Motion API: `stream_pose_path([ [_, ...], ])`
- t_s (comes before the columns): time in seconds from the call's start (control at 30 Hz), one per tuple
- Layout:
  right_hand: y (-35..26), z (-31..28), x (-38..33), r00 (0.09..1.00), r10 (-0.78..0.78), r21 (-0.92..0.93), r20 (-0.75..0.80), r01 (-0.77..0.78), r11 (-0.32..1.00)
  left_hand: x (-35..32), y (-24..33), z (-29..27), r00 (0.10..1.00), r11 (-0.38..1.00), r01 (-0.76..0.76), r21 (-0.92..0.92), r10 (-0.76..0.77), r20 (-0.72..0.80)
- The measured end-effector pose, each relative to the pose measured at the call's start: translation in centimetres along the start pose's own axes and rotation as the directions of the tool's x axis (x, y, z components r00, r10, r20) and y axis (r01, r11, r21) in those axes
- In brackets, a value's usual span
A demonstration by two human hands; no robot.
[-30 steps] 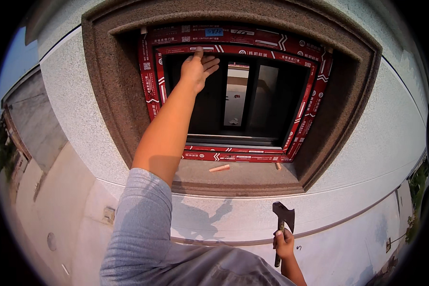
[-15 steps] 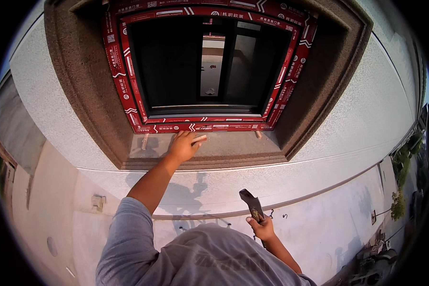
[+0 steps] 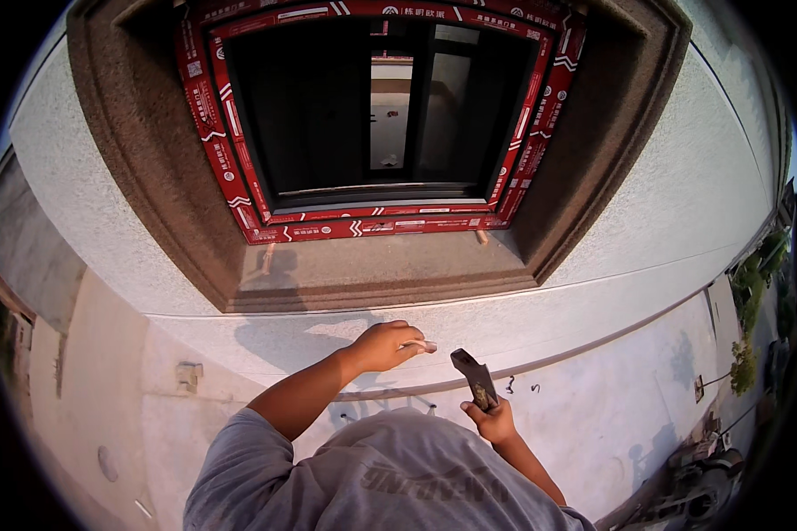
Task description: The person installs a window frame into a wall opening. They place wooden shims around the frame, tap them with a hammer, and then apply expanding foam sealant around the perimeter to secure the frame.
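1 small wooden piece (image 3: 429,346) sits pinched in the narrowed fingers of your left hand (image 3: 385,345), out in front of you; it pokes out to that hand's right, long axis running roughly sideways. just right of the piece, and apart from it, is the head of your hatchet (image 3: 475,378), tilted away from you and to the left. your right hand (image 3: 492,421) is wrapped around the handle, farther from the piece than the hatchet's head. the window sill (image 3: 376,270) lies beyond the piece, not touching it.
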State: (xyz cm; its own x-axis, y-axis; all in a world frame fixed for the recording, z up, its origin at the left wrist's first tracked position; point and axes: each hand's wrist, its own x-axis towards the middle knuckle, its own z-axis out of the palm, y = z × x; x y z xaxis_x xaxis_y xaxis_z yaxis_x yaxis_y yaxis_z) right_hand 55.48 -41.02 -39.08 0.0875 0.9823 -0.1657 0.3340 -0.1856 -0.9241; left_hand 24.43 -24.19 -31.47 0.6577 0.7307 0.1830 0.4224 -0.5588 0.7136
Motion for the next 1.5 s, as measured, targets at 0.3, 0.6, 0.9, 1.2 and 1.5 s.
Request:
stream_pose_path([
  [0.3, -2.9, 1.3, 1.1, 0.965, 0.000, 0.221, 0.263, -0.060, 0.974, -2.8, 1.4, 9.2, 0.970, 0.846, 0.176, -0.503, -0.062, 0.236],
  [0.6, 2.8, 0.0, 3.1, 0.951, 0.190, 0.236, 0.245, -0.248, 0.939, -1.8, 0.0, 4.7, 0.817, 0.952, 0.302, -0.050, -0.231, 0.528],
  [0.9, 24.5, -7.0, 2.8, 0.675, 0.723, 0.449, 0.149, -0.697, 0.559, 3.7, -0.9, -8.2, 0.925, 0.925, 0.219, 0.310, -0.096, -0.366],
  [1.2, 41.8, -6.5, -1.6, 0.289, 0.957, 0.792, 0.040, -0.593, 0.146, 7.2, -5.5, -6.7, 0.991, 0.672, 0.121, 0.731, -0.037, -0.130],
  [1.5, 46.7, -6.1, -4.3, 0.164, 0.984, 0.960, 0.075, -0.279, -0.027, 9.9, -4.3, -5.4, 0.989, 0.644, 0.143, 0.752, -0.113, -0.092],
])
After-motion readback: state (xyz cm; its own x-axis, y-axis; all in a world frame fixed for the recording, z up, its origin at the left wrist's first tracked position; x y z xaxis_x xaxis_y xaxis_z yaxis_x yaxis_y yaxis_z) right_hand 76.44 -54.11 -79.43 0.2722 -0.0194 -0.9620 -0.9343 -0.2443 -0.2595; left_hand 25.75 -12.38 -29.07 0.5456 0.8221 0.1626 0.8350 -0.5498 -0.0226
